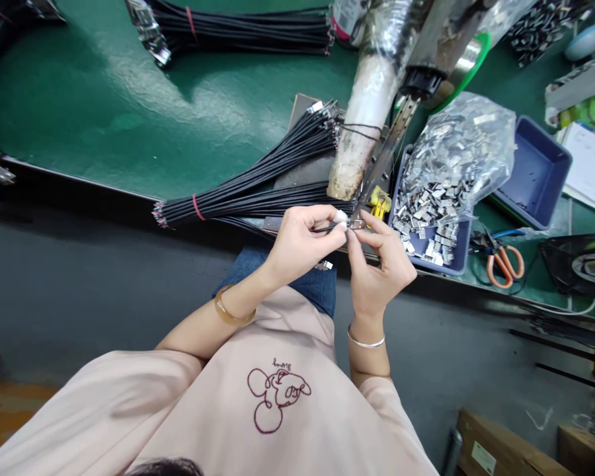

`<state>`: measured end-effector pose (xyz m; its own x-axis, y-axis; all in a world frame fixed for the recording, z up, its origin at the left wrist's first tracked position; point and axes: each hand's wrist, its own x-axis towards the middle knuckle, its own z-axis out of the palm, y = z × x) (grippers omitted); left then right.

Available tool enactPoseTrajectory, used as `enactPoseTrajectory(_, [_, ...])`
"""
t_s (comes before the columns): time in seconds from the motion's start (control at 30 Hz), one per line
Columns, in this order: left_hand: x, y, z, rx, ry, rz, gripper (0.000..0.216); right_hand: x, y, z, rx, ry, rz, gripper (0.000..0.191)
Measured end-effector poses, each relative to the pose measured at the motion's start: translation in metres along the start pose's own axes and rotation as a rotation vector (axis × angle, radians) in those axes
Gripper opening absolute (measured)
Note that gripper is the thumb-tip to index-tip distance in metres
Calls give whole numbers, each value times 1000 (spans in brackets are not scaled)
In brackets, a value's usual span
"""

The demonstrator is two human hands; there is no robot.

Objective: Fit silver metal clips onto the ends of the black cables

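Note:
My left hand [302, 237] is closed on a thin black cable [326, 229], pinching it close to its end. White covers [341, 217] sit on that hand's fingertips. Right at the cable's tip, my right hand [379, 258] has thumb and fingers pinched together; what lies between them is too small to make out. Both hands meet at the bench's front edge, just below the mouth of a white tube [359, 125] wrapped in clear plastic. A bundle of black cables [258, 173], tied with a red band, fans out behind my left hand.
Right of my hands, a blue tray [459, 254] holds small metal connector shells [431, 211] and a plastic bag [469, 145]. Orange-handled scissors [506, 266] and another blue tray [535, 172] lie farther right. A perforated metal bar [389, 142] slants beside the tube. Another cable bundle [248, 30] lies at the back.

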<state>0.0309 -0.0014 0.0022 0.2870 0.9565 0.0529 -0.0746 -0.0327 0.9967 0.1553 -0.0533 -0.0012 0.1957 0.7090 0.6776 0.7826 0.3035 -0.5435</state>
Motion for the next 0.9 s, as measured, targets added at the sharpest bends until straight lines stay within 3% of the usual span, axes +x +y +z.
enactPoseTrajectory(0.13, [-2,-1,-3,35,-57,-22,14,-6,-1,-4,-39,-24,-58,8])
enactPoseTrajectory(0.23, [-5,0,-4,60,-94,-49,13,-8,-2,-11,3,-7,35,6])
enactPoseTrajectory(0.37, [-6,2,-5,66,-96,-63,12,-2,-5,-28,264,274,203,6])
enactPoseTrajectory(0.43, [-6,3,-5,61,-90,-62,13,1,-6,-33,395,312,242,10])
enactPoseTrajectory(0.57, [-5,2,-5,55,-77,-65,14,-2,-5,-30,272,169,301,9])
enactPoseTrajectory(0.73, [-3,-1,-2,3,-59,-74,13,-10,2,-12,23,-39,28,7])
enactPoseTrajectory(0.9, [-2,0,2,-31,-17,-65,11,-6,4,-5,-36,-50,-38,6])
